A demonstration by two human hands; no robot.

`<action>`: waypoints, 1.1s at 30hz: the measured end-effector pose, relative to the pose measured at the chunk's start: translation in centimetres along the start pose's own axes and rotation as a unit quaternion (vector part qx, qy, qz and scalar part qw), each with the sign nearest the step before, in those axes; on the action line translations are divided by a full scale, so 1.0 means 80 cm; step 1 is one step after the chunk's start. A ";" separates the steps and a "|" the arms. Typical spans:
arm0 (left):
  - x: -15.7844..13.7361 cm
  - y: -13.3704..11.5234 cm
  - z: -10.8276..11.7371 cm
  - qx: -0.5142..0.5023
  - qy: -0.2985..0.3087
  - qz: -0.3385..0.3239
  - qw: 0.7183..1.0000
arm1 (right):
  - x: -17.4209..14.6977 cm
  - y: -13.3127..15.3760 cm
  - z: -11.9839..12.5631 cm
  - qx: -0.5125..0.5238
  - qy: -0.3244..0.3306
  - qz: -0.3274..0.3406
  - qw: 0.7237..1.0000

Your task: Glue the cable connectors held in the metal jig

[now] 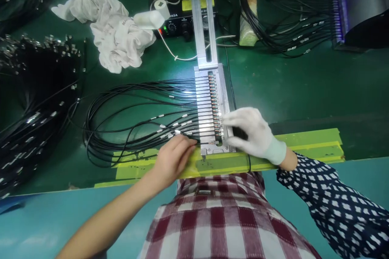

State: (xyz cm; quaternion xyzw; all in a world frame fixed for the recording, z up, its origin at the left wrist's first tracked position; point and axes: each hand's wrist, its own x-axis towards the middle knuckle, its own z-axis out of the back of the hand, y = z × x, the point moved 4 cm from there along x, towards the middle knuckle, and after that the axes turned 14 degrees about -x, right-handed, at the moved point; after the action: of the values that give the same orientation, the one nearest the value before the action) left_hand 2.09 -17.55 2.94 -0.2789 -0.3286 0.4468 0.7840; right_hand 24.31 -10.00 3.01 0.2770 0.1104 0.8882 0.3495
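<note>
A silver metal fixture [226, 101] lies on the green bench, with a row of thin black cables [146, 85] set side by side across it. Stripped ends with small connectors [215, 101] line up along its slot. My bare left hand [174, 153] is closed on a black cable at the fixture's lower left corner, thumb and fingers pinched together. On the other side, my right hand [251, 131] wears a white glove. Its bent fingers reach to the fixture's lower right edge, by the lowest connectors; whether anything is between the fingertips is hidden.
A black control box [182, 28] with knobs stands behind the fixture, and a crumpled white cloth [117, 36] lies left of it. Large cable bundles [39, 89] fill the left side. More cables run to a metal device [364, 4] at the upper right. Yellow-green tape [313, 145] lines the front edge.
</note>
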 end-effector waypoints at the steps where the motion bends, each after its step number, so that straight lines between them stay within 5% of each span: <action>1: 0.003 0.000 -0.002 0.038 -0.004 -0.026 0.999 | -0.001 -0.011 0.001 0.005 0.001 -0.040 0.999; 5: 0.010 0.003 -0.009 0.140 0.002 -0.101 0.985 | -0.009 -0.039 -0.002 0.017 0.023 -0.131 0.991; 12: 0.015 0.005 -0.013 0.071 0.009 -0.083 0.994 | -0.005 -0.036 -0.009 0.031 0.031 -0.116 0.992; 19: 0.013 0.003 -0.023 0.170 0.032 -0.143 0.975 | -0.004 -0.037 -0.009 0.036 0.032 -0.122 0.991; 33: 0.008 0.009 -0.017 0.134 0.086 -0.160 0.974 | -0.003 -0.038 -0.010 0.048 0.051 -0.133 0.989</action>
State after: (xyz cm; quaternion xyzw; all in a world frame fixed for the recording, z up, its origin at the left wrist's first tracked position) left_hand 2.99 -16.83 1.71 -0.1523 -0.2371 0.3294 0.9011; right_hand 25.71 -7.92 1.08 0.2311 0.2063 0.8406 0.4444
